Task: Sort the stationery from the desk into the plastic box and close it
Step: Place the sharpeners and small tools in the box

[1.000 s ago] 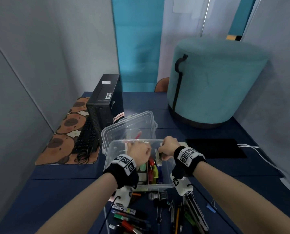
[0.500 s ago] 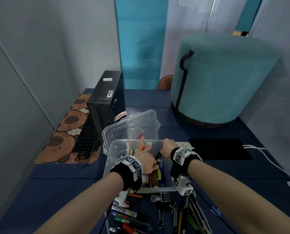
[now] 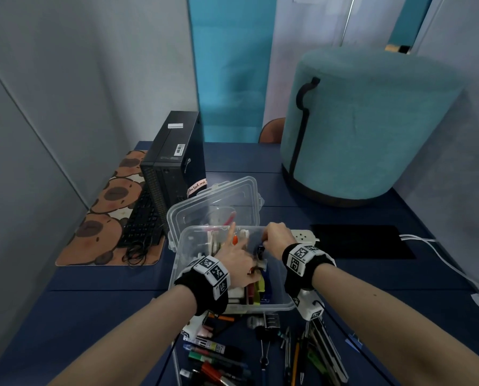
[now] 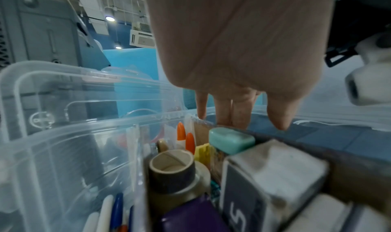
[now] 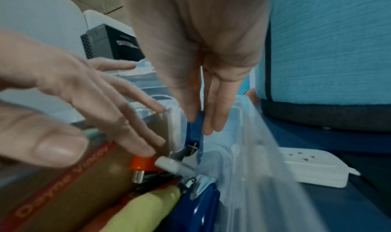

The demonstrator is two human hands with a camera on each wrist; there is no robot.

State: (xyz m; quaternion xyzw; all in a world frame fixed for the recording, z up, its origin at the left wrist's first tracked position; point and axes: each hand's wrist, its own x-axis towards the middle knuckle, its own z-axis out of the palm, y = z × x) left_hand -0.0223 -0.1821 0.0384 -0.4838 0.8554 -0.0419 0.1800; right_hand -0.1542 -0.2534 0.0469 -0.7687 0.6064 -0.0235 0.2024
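Grey partition walls close in a dark blue tabletop, where a teal stool, a black computer and a keyboard stand behind the clear plastic box. From the head view, the box's lid leans open behind it. Half a second ago the left hand lay lower over the contents; now its forefinger points up and its fingers are spread, holding nothing. The right hand reaches into the box's right side, curled round something dark. Pens and markers and a binder clip lie on the tabletop in front of the box, so sorting is far from finished and closing must wait.

At the left wrist, straight fingers hang over a packed compartment: a tape roll, a mint eraser, orange-capped glue tips.

At the right wrist, the thumb and fingers pinch a blue stapler standing on end against the box's right wall, beside a brown carton. The left hand's flat fingers seem to press neighbouring things aside, making room. I judge the stapler is being seated, not yet let go.
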